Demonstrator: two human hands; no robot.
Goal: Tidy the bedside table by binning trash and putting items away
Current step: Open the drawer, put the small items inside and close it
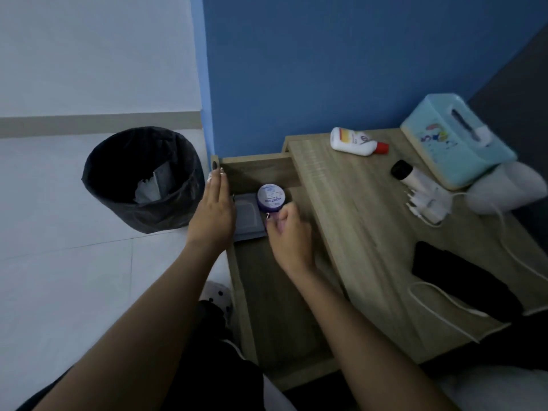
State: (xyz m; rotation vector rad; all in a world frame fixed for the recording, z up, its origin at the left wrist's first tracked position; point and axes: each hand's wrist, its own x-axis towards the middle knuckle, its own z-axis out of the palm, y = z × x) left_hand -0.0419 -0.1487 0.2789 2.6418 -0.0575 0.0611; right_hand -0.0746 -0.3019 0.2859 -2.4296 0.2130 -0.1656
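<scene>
The wooden bedside table [364,221] has its drawer [252,292] pulled out. Inside the drawer a round purple jar with a white lid [271,197] stands beside a flat grey packet [247,218]. My right hand [289,232] is curled at the jar, fingertips touching its near side. My left hand [215,212] lies flat with fingers extended over the drawer's left rim. A black bin [142,179] lined with a bag stands on the floor to the left, with paper trash inside.
On the tabletop lie a white lotion bottle with a red cap [357,141], a teal tissue box [453,140], a black-capped tube [410,175], a white plug and cable [427,206], a black cloth [462,277] and a white object [504,188]. A blue wall stands behind.
</scene>
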